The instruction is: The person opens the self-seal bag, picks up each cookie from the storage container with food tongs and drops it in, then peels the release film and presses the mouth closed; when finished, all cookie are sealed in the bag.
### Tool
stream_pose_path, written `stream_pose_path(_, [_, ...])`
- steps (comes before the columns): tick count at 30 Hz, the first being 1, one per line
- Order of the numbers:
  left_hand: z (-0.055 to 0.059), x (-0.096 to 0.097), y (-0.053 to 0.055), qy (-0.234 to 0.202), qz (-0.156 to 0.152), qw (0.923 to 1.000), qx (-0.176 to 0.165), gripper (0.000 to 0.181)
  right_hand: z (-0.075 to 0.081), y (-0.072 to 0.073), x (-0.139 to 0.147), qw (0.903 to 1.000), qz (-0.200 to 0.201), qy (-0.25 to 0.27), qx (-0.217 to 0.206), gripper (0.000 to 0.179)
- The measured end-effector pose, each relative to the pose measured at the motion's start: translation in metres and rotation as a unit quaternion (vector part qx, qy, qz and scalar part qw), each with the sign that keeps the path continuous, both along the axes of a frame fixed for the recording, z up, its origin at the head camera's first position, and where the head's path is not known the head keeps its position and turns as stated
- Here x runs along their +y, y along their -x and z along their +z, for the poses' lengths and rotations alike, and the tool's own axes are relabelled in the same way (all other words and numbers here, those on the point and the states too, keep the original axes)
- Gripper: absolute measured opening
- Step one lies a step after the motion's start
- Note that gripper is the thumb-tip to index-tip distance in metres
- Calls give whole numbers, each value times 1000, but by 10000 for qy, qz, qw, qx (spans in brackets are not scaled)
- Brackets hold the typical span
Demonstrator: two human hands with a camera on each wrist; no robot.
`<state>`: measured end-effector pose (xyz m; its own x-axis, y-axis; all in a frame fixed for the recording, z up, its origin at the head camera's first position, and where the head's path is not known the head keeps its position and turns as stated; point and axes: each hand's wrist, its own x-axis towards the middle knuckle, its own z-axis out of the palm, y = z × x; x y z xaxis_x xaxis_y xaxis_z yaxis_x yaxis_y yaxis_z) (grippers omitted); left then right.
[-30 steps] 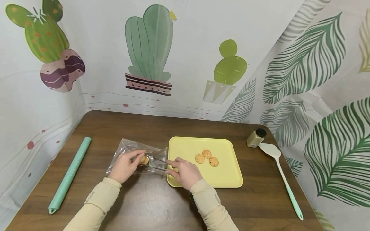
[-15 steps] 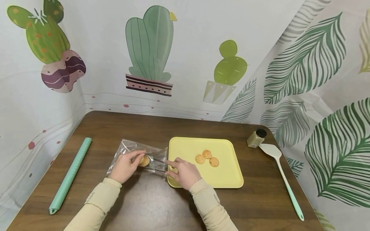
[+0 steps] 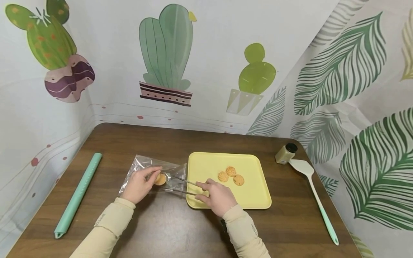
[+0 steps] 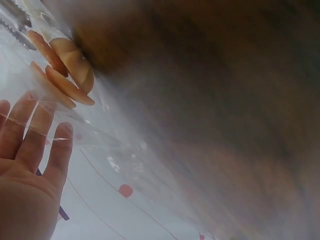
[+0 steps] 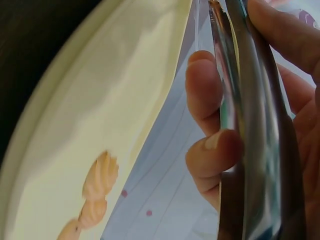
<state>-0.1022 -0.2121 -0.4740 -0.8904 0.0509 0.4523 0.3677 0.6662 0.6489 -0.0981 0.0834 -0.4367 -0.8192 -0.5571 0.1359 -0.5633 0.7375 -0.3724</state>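
Observation:
A clear plastic bag (image 3: 142, 163) lies left of the yellow tray, with several cookies (image 4: 70, 65) inside it. My left hand (image 3: 138, 184) pinches the bag by the cookies; its other fingers extend along the plastic in the left wrist view. Metal tongs (image 5: 257, 125) are gripped by my right hand (image 3: 221, 197), thumb on one side and fingers on the other. Spread apart, the tongs' arms reach into the bag's mouth, their toothed tips near the bagged cookies. On the yellow tray (image 3: 206, 165) sit three more cookies (image 3: 230, 171), two swirled and one round and flat.
A green tube-like stick (image 3: 79, 195) lies along the table's left side. At the right are a small jar with a black lid (image 3: 285, 154) and a white spatula with a green handle (image 3: 313, 184). A printed cloth hangs behind the wooden table (image 3: 161, 229).
My right hand has drawn back to the right with the tongs, pulling their tips away from the bagged cookies, and their arms stand wider. My left hand stays at the bag.

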Motion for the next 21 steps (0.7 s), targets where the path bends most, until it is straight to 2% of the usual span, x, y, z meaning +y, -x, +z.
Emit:
stream_pose_path(6, [0,0,0,2,42,9999,-98,17,5,-6,21,9995,-255,140,-89,42])
stream_pose_path(12, [0,1,0,-10,34,10000,-54,17,9,-13,48,9982,-557,210,-96,41])
stream_pose_path(21, [2,0,0,-4,48,9998,-179,18,10,-18,92,9883,-1433,409,-310,43])
